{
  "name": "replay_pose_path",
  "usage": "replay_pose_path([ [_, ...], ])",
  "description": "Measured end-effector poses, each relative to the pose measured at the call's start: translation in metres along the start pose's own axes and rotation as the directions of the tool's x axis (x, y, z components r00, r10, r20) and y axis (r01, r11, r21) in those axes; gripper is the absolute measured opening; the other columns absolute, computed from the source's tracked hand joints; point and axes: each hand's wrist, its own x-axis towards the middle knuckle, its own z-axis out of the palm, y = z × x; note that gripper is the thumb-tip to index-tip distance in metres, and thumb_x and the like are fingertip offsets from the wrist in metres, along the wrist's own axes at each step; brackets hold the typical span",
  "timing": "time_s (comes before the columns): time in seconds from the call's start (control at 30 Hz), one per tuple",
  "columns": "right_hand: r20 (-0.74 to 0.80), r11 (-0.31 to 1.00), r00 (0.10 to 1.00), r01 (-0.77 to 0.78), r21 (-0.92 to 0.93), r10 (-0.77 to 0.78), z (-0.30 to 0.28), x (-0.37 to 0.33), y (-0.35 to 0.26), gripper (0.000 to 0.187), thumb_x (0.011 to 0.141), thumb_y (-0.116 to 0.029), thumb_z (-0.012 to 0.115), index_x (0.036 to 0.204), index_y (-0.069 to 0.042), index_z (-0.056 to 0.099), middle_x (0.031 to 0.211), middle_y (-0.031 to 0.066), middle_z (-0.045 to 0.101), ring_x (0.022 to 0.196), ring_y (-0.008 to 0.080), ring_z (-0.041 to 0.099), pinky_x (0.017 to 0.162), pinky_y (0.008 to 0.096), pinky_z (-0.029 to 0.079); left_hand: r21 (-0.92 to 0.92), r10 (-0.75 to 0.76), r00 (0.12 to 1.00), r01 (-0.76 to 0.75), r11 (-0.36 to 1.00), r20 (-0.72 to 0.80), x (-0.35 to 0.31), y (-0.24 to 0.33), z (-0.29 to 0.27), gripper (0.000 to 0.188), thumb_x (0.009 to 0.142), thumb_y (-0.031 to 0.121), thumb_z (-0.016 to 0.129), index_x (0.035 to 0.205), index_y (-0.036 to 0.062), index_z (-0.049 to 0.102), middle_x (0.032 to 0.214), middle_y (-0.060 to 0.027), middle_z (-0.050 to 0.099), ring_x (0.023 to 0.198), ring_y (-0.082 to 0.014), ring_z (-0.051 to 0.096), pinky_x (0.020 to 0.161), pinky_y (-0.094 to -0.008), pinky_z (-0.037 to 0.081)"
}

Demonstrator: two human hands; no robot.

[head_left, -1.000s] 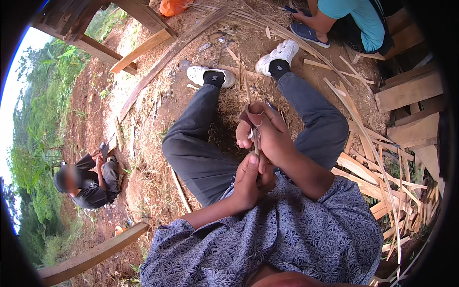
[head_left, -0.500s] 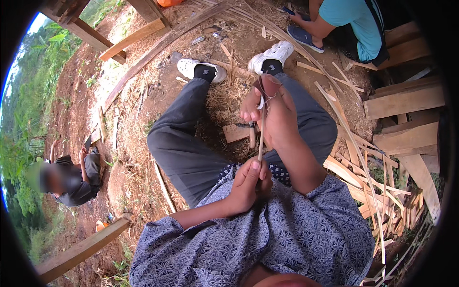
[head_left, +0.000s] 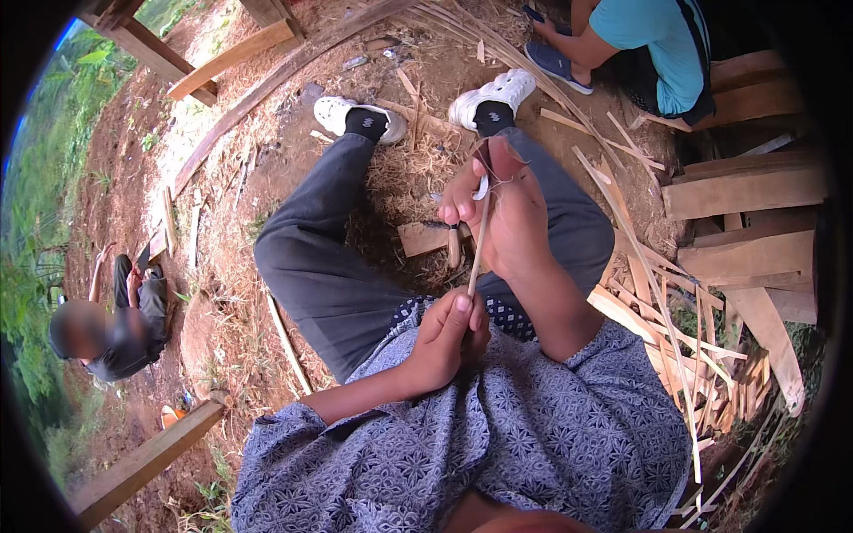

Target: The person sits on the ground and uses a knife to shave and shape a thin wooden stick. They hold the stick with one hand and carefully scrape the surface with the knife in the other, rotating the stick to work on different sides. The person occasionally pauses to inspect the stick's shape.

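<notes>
A thin, pale wooden stick (head_left: pixel 481 240) slants up from my lap between my two hands. My left hand (head_left: pixel 449 333) is closed round its near end, the thumb lying along it. At the far end my right hand (head_left: pixel 508 222) pinches a folded reddish-brown sheet (head_left: pixel 503 160), which looks like sandpaper, against the stick. A small white curl (head_left: pixel 482 187) shows beside the stick there, and fine fibres hang from the sheet. Beneath my right hand, between my legs, lie a wooden-handled tool (head_left: pixel 454 248) and a flat wood piece (head_left: pixel 421 239); the tool's head is mostly hidden.
Split wood strips (head_left: pixel 711 329) are heaped at the right, below stacked planks (head_left: pixel 746 194). A person in a turquoise shirt (head_left: pixel 647 44) sits at the far right. Another person (head_left: pixel 133 342), holding a dark blade (head_left: pixel 143 258), sits at the left. A beam (head_left: pixel 147 462) juts in at lower left.
The whole view has shifted slightly, so everything sits a little further left. Both hands keep their hold on the stick and sheet, with little visible change between them.
</notes>
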Motion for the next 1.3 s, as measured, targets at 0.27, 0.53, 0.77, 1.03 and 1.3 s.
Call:
replay_pose_path([
  [0.27, -0.008, 0.990, 1.000, -0.009, 0.142, 0.010, -0.024, 0.008, -0.002, 0.037, 0.105, -0.032, 0.039, 0.115, -0.002, 0.059, 0.095, 0.0163, 0.069, 0.087, 0.0288, 0.068, 0.084, 0.0438, 0.056, 0.035, -0.061, 0.997, 0.062, 0.997, -0.038, 0.001, 0.001, -0.002, 0.036, 0.109, 0.036, 0.034, 0.088, 0.0098, 0.044, 0.062, 0.0004, 0.041, 0.050, -0.0084, 0.035, 0.047, -0.0247, 0.031],
  [0.53, -0.065, 0.997, 0.996, 0.068, 0.033, -0.065, -0.027, 0.016, -0.014, 0.037, 0.106, -0.030, 0.037, 0.115, -0.002, 0.058, 0.099, 0.0180, 0.069, 0.089, 0.0285, 0.069, 0.080, 0.0425, 0.056, 0.070, -0.032, 0.999, 0.034, 0.997, -0.020, 0.002, 0.003, 0.000, 0.036, 0.108, 0.038, 0.036, 0.087, 0.0104, 0.043, 0.058, 0.0003, 0.039, 0.048, -0.0093, 0.032, 0.046, -0.0262, 0.030],
  [0.77, 0.077, 0.976, 0.997, 0.048, -0.215, -0.032, -0.012, 0.004, -0.013, 0.037, 0.105, -0.039, 0.046, 0.097, -0.004, 0.058, 0.078, 0.0128, 0.066, 0.070, 0.0232, 0.066, 0.068, 0.0362, 0.055, 0.064, -0.015, 0.999, 0.018, 0.998, -0.048, 0.004, 0.001, 0.000, 0.036, 0.109, 0.038, 0.035, 0.087, 0.0104, 0.043, 0.058, 0.0003, 0.039, 0.048, -0.0095, 0.032, 0.046, -0.0258, 0.030],
  [1.03, -0.038, 0.999, 0.999, -0.001, 0.050, 0.003, -0.005, -0.023, 0.014, 0.036, 0.102, -0.043, 0.052, 0.093, -0.008, 0.056, 0.067, 0.0101, 0.061, 0.063, 0.0223, 0.064, 0.065, 0.0362, 0.053, 0.028, -0.031, 0.999, 0.032, 0.999, -0.036, 0.003, -0.002, -0.001, 0.035, 0.110, 0.035, 0.033, 0.089, 0.0093, 0.044, 0.064, 0.0008, 0.041, 0.051, -0.0071, 0.035, 0.047, -0.0231, 0.030],
  [1.3, -0.120, 0.992, 0.992, -0.046, -0.118, 0.032, 0.001, -0.028, 0.018, 0.038, 0.103, -0.043, 0.050, 0.092, -0.006, 0.054, 0.066, 0.0105, 0.060, 0.061, 0.0217, 0.062, 0.062, 0.0346, 0.053, 0.015, 0.019, 0.999, -0.019, 1.000, -0.041, 0.006, -0.002, 0.001, 0.035, 0.110, 0.035, 0.032, 0.089, 0.0098, 0.043, 0.062, 0.0004, 0.042, 0.051, -0.0072, 0.034, 0.047, -0.0233, 0.030],
])
